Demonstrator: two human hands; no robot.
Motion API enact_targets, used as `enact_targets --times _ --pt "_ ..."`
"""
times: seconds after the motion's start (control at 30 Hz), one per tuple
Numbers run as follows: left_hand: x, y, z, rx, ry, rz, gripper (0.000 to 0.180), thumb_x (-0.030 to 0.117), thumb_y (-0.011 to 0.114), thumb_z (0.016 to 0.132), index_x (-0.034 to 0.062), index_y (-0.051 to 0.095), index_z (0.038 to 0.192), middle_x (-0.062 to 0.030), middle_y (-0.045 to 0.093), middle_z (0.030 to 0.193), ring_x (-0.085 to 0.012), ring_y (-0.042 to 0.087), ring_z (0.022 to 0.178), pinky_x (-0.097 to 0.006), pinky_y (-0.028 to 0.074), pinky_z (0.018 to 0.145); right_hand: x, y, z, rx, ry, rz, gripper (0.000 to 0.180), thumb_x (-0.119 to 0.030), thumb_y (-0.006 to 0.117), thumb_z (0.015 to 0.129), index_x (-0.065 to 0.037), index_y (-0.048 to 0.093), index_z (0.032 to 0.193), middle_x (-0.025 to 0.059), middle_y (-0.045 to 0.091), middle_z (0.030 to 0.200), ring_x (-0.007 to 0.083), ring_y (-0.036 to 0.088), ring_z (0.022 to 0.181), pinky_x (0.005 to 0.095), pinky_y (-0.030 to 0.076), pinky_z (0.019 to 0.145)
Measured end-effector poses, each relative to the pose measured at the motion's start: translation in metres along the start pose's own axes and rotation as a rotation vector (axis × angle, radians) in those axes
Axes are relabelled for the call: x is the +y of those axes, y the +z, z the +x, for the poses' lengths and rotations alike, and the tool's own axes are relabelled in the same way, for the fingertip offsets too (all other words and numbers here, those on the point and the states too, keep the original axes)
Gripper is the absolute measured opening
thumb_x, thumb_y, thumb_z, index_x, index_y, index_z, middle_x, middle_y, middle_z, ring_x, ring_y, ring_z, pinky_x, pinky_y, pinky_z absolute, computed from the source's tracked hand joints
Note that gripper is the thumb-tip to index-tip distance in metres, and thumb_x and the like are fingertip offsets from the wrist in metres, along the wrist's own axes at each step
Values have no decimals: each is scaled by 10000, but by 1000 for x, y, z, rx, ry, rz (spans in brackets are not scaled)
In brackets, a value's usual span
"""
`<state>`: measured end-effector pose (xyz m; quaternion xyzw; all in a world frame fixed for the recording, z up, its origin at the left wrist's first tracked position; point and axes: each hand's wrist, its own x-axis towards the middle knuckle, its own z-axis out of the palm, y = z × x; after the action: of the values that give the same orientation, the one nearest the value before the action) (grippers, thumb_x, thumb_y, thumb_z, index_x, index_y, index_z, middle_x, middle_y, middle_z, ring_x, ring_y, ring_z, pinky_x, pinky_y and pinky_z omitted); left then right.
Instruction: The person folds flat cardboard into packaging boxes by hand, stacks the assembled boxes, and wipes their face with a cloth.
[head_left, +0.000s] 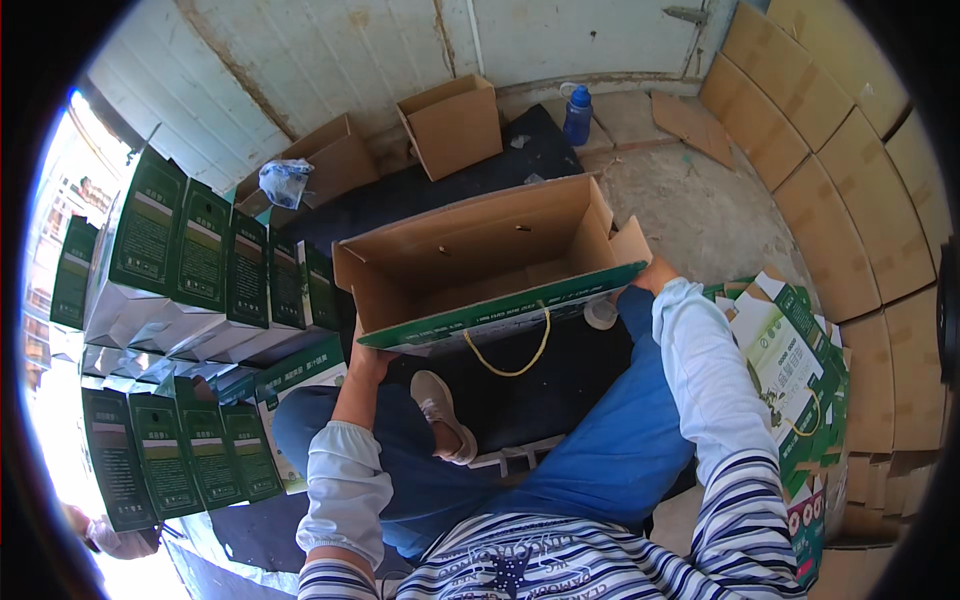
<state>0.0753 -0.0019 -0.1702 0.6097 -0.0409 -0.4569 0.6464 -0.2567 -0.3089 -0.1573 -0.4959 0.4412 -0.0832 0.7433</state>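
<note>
A cardboard gift box (500, 262) with a green printed front and a yellow cord handle (510, 370) is held up over my lap. Its top is open, and the inside looks bare brown with two small handle fixings on the far wall. My left hand (370, 362) grips the box's lower left end, its fingers partly hidden beneath the box. At the right end my right hand (654, 276) is closed on the corner, just below a raised side flap (630, 243). The box tilts slightly, its right end higher in the view.
Green and white boxes (205, 250) stand in rows at the left. Flattened green cartons (775, 350) are piled at the right, beside stacked brown cartons (850, 190). Two small open cartons (455, 130) and a blue bottle (578, 115) stand by the far wall. A person's hand (120, 540) shows at the lower left.
</note>
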Motion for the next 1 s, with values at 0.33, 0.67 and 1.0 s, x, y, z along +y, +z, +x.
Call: enact_targets --times 0.33,0.67,1.0 --pt "-9 16 -2 41 -95 85 396 329 460 860 76 510 1160 -85 589 1013 -209 589 893 -338 478 777 14 2 32 135 81 -379 372 -412 502 844 -80 601 978 48 633 920 143 580 839 297 444 696" --pt "19 36 6 76 239 137 374 238 475 814 36 528 1123 -55 588 956 -161 570 821 -285 458 705 -16 26 23 133 -139 -1062 456 -388 592 794 23 613 989 115 637 846 173 602 685 287 462 573" --pt "34 54 43 285 501 1104 371 343 593 760 -17 527 695 -153 565 624 -271 572 618 -363 446 593 -25 23 15 186 -27 -785 851 -660 495 755 135 523 1056 220 586 902 260 640 717 302 517 605"
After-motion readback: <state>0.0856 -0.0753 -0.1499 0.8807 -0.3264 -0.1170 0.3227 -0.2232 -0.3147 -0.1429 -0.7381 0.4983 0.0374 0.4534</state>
